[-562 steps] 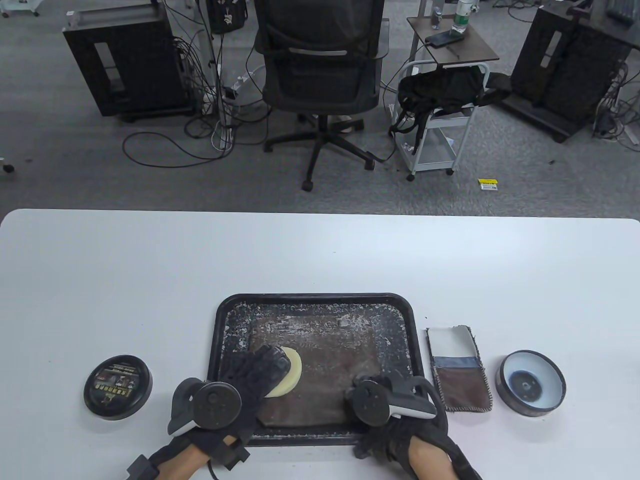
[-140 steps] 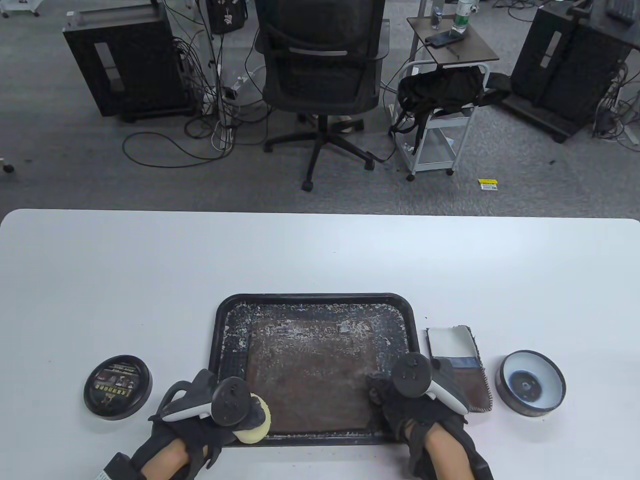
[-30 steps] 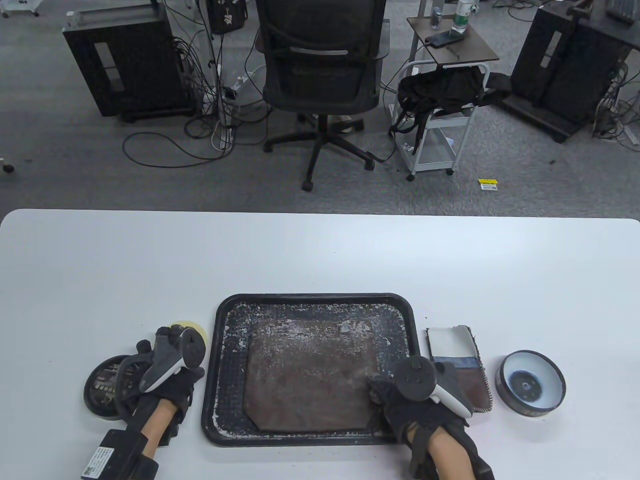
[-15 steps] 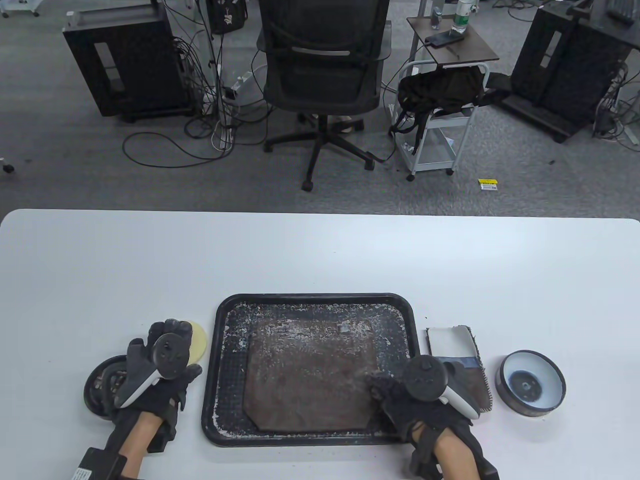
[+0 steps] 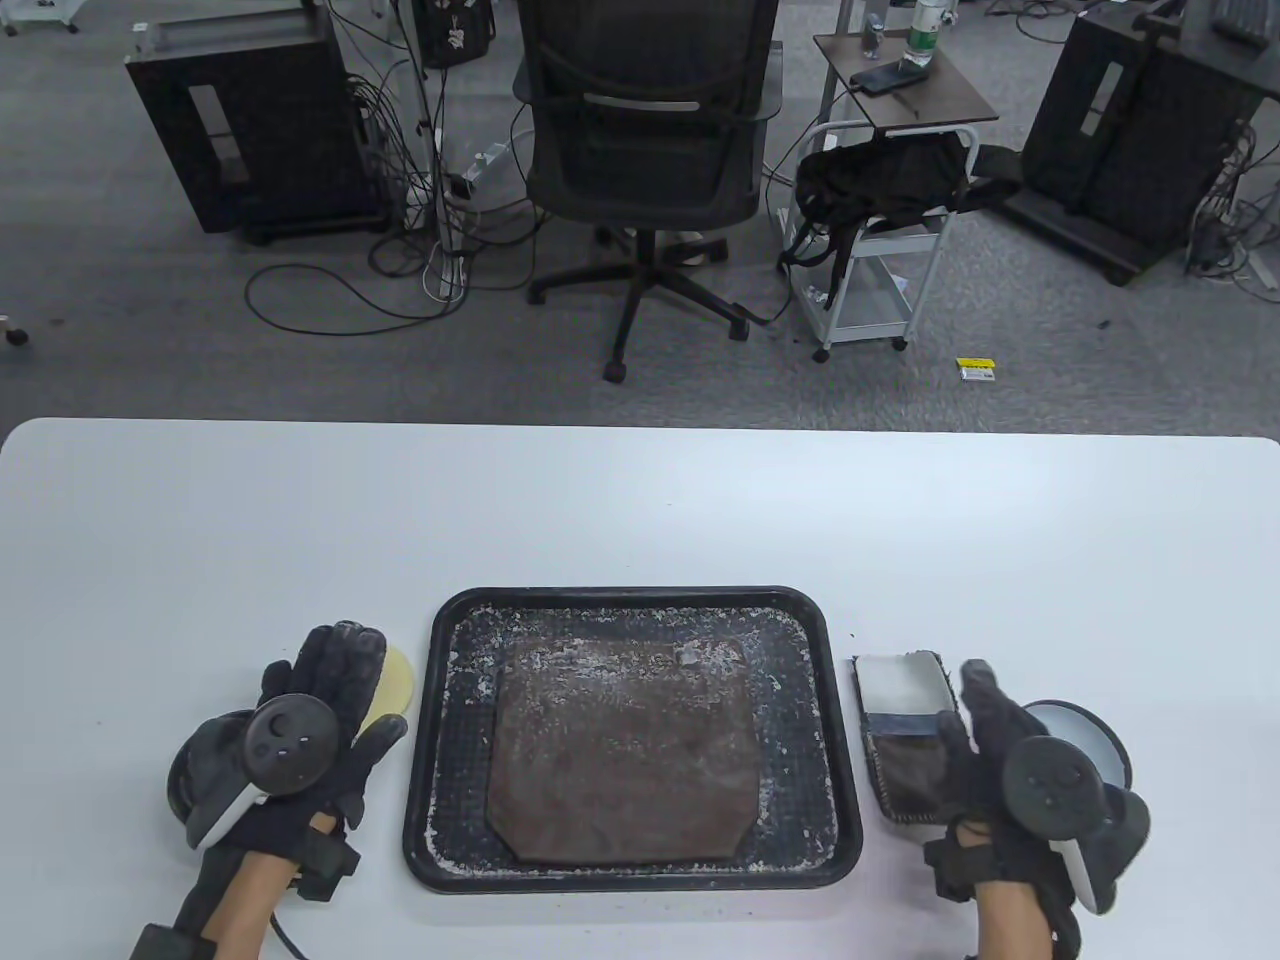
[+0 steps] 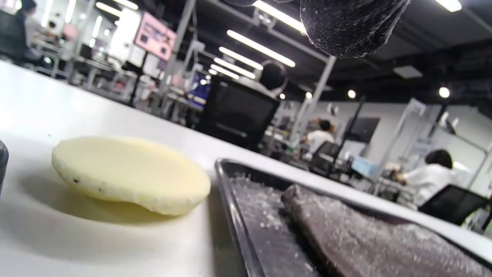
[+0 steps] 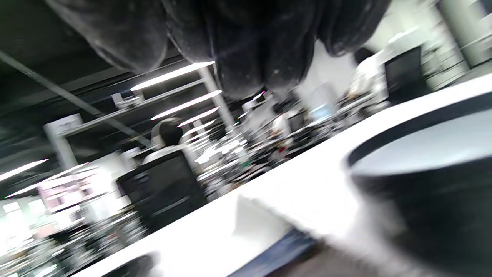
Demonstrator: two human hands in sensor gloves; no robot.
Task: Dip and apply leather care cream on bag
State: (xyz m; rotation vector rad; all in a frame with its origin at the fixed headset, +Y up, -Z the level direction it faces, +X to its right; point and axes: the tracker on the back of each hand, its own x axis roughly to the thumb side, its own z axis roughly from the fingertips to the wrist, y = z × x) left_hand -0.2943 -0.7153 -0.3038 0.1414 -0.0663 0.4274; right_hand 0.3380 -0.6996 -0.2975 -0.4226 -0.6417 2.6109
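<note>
The brown leather bag (image 5: pixel 620 750) lies flat in the black tray (image 5: pixel 640 597), flecked with white cream. The yellow sponge (image 5: pixel 398 680) lies free on the table left of the tray; the left wrist view shows it (image 6: pixel 130 173) flat beside the tray (image 6: pixel 230 192) and bag (image 6: pixel 365 238). My left hand (image 5: pixel 340 660) hovers over the sponge with fingers spread, holding nothing. My right hand (image 5: pixel 965 710) is open and empty, over the near end of the folded cloth (image 5: pixel 905 690) and next to the open cream tin (image 5: pixel 1085 725), which is blurred in the right wrist view (image 7: pixel 423 184).
The black tin lid (image 5: pixel 195 765) lies at the left, mostly hidden under my left hand's tracker. An office chair (image 5: pixel 640 150), a cart and cabinets stand on the floor beyond the table's far edge.
My left hand set the sponge down left of the tray and opened above it. My right hand left the bag's near right corner and moved right, toward the cloth and cream tin.
</note>
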